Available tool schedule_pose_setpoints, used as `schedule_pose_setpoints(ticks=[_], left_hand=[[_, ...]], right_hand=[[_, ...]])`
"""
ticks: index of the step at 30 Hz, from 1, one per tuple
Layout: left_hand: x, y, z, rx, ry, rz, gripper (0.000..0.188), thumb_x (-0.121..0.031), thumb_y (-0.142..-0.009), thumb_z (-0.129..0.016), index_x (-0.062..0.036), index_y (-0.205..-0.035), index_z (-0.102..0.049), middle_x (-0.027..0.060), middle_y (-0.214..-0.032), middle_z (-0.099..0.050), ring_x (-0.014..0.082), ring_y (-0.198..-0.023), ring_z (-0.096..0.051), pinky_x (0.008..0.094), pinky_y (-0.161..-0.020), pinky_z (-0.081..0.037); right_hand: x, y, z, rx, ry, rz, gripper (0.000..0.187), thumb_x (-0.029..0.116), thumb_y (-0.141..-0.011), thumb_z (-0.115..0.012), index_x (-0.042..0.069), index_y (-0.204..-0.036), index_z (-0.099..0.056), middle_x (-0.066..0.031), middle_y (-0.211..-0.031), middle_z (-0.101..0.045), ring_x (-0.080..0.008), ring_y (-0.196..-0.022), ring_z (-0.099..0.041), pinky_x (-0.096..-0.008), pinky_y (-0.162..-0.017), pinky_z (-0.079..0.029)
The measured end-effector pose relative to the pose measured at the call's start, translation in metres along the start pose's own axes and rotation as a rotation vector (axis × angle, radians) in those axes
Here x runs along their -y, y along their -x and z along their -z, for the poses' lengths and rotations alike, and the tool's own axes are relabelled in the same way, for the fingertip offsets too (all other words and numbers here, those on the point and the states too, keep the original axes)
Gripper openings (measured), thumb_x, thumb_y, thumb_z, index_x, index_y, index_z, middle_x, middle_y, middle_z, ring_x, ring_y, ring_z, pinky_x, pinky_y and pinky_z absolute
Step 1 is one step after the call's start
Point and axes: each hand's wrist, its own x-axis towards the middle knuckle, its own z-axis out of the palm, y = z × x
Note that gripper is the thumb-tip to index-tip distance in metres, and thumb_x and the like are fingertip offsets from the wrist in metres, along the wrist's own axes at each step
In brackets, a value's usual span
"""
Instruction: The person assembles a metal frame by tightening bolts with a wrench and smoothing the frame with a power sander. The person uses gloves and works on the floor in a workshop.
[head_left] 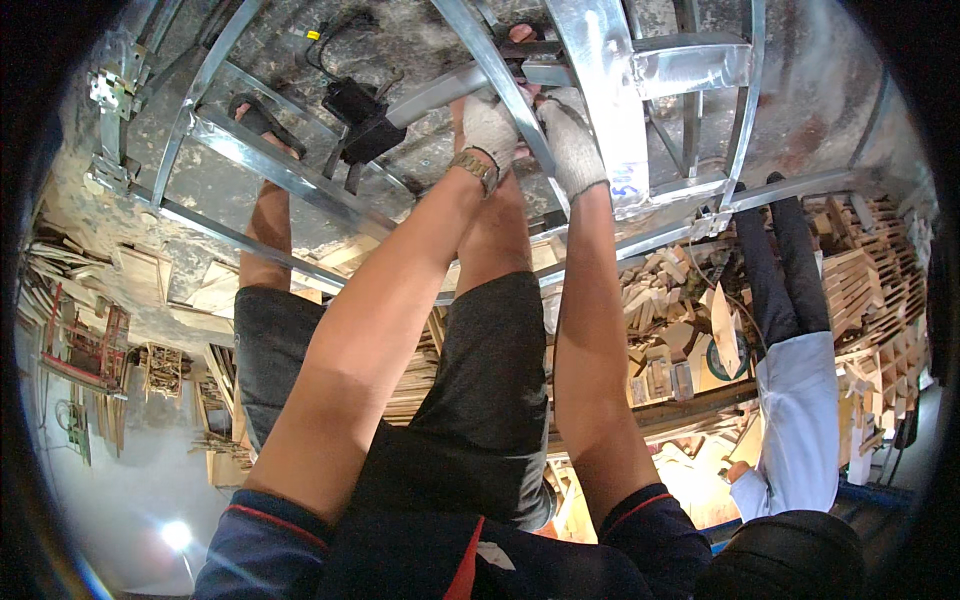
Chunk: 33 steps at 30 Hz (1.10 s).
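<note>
A silver metal tube frame [300, 172] lies across the upper part of the view, with a broad bright beam [607, 110] at its centre right. Between its bars sits what looks like a linear actuator [430, 98], with a black housing [365, 115] and a grey tube. My left hand [490, 128], in a pale knit glove, is closed at the tube's right end, partly behind a curved bar. Close beside it, my right hand [570, 148], gloved too, curls its fingers by a short metal piece [548, 74] next to the beam. What either hand grips is hidden.
A black cable with a yellow connector [313, 35] runs from the housing. My sandalled foot [265, 125] stands within the frame. Wood offcuts [680, 290] pile up behind me. Another person in a light top [797, 430] stands at right. A lit lamp [176, 535] shows lower left.
</note>
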Motion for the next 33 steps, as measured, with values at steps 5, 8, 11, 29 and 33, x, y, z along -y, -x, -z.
schedule_pose_setpoints(ticks=[5,8,11,29,33], left_hand=[[-0.01,0.011,0.003,0.181,-0.046,-0.13,0.02,-0.018,-0.089,-0.069,-0.0024,-0.101,-0.07,0.0104,-0.088,-0.073,0.0267,-0.08,-0.071,0.0386,-0.071,-0.055],[-0.026,0.036,0.023,-0.234,-0.962,-0.605,0.027,-0.02,-0.085,-0.068,-0.0019,-0.104,-0.07,0.0146,-0.088,-0.071,0.0344,-0.083,-0.069,0.0455,-0.075,-0.054],[-0.054,0.034,0.042,-0.433,-1.227,-1.146,0.035,-0.029,-0.081,-0.068,-0.0036,-0.105,-0.07,0.0192,-0.089,-0.069,0.039,-0.088,-0.068,0.0489,-0.078,-0.053],[-0.092,-0.01,0.04,0.073,-1.633,-0.451,0.05,-0.051,-0.08,-0.069,-0.0132,-0.113,-0.071,0.0175,-0.097,-0.074,0.0373,-0.09,-0.072,0.0455,-0.08,-0.059],[-0.097,-0.004,0.036,0.029,-1.56,-0.381,0.049,-0.051,-0.081,-0.066,-0.0127,-0.112,-0.072,0.0188,-0.1,-0.073,0.0369,-0.092,-0.072,0.0458,-0.082,-0.059]], right_hand=[[-0.015,-0.028,0.002,-0.227,0.039,0.183,0.022,0.017,-0.093,-0.053,0.001,-0.09,-0.068,-0.0067,-0.075,-0.062,-0.0147,-0.066,-0.059,-0.0326,-0.057,-0.048],[-0.025,-0.035,0.004,-0.006,-0.185,0.087,0.02,0.016,-0.096,-0.05,0.001,-0.105,-0.061,-0.0037,-0.084,-0.059,-0.0122,-0.063,-0.049,-0.0273,-0.057,-0.044],[-0.025,-0.034,0.004,0.07,-0.439,0.033,0.02,0.018,-0.101,-0.046,0.004,-0.112,-0.054,-0.0028,-0.083,-0.055,-0.0114,-0.059,-0.046,-0.0247,-0.053,-0.039],[0.001,-0.007,-0.003,0.092,-0.452,0.025,0.011,0.012,-0.098,-0.056,0.006,-0.106,-0.06,-0.0035,-0.093,-0.061,-0.0116,-0.077,-0.056,-0.0236,-0.069,-0.048],[0.006,-0.011,-0.007,-0.109,-0.245,0.018,0.017,0.023,-0.1,-0.05,0.01,-0.092,-0.057,0.002,-0.077,-0.053,-0.009,-0.066,-0.048,-0.0236,-0.06,-0.038]])
